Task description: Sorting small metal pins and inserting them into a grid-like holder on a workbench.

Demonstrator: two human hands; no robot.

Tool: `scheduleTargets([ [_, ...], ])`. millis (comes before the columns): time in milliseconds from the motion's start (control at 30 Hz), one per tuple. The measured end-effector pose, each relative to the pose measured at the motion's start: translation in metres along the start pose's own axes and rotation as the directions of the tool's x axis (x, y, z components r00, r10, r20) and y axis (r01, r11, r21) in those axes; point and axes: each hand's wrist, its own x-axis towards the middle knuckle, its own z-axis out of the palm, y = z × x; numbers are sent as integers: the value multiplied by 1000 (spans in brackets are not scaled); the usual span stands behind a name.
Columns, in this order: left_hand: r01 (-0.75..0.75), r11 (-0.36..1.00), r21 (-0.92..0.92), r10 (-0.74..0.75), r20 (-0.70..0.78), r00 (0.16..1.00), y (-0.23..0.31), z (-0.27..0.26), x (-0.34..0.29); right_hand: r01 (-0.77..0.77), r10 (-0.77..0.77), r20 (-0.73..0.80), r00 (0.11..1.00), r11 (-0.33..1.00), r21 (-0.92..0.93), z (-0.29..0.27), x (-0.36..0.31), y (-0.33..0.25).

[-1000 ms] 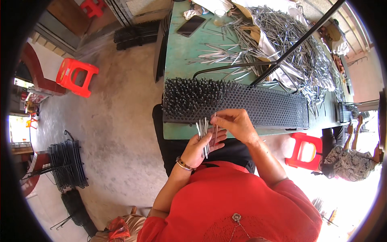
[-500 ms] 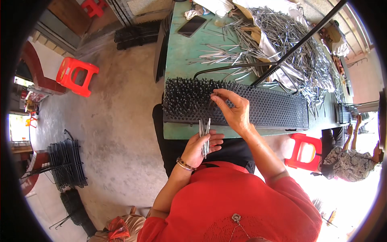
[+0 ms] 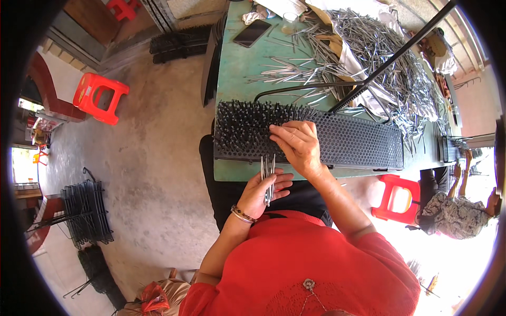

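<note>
Several thin silvery metal rods (image 3: 268,179) stand upright in my left hand (image 3: 256,194), held under its thumb with the other fingers spread behind. Just above them lies a long black board with rows of holes (image 3: 363,141) along the table's near edge. Its left part is crowded with dark upright pins (image 3: 242,124). My right hand (image 3: 299,145) is over the board at the edge of the pinned part, thumb and fingertips pinched together. What lies between those fingertips is too small and hidden to make out.
A large heap of metal rods (image 3: 369,45) covers the far right of the green table (image 3: 237,63). A bent black metal frame (image 3: 392,58) rises behind the board. A phone (image 3: 252,33) and a clear cup (image 3: 289,23) lie farther back. Red stools (image 3: 100,98) stand around; another person (image 3: 456,210) sits at right.
My right hand has moved slightly left and down toward the board, and its fingers have drawn closer together. My left hand with the rods has hardly moved.
</note>
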Motion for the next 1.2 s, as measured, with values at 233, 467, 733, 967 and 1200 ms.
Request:
scheduleTargets([
  [233, 5, 1000, 9, -5, 8, 1000, -1, 0, 0, 98, -95, 39, 995, 992, -79, 0, -10, 0],
  [467, -83, 996, -8, 84, 78, 993, 2, 7, -4, -197, 185, 83, 979, 967, 165, -19, -19, -9],
  [733, -133, 988, 79, 125, 99, 987, 2, 12, -5, -819, 493, 671, 554, 467, 333, -31, -22, -12],
  [967, -67, 998, 4, 66, 43, 997, 0, 2, -5, -644, 593, 285, 753, 575, 504, -28, -6, -11],
  [1200, -24, 999, 36, 22, 55, 998, 0, 1, -5, -467, 486, 63, 872, 785, 408, -11, 6, -16],
])
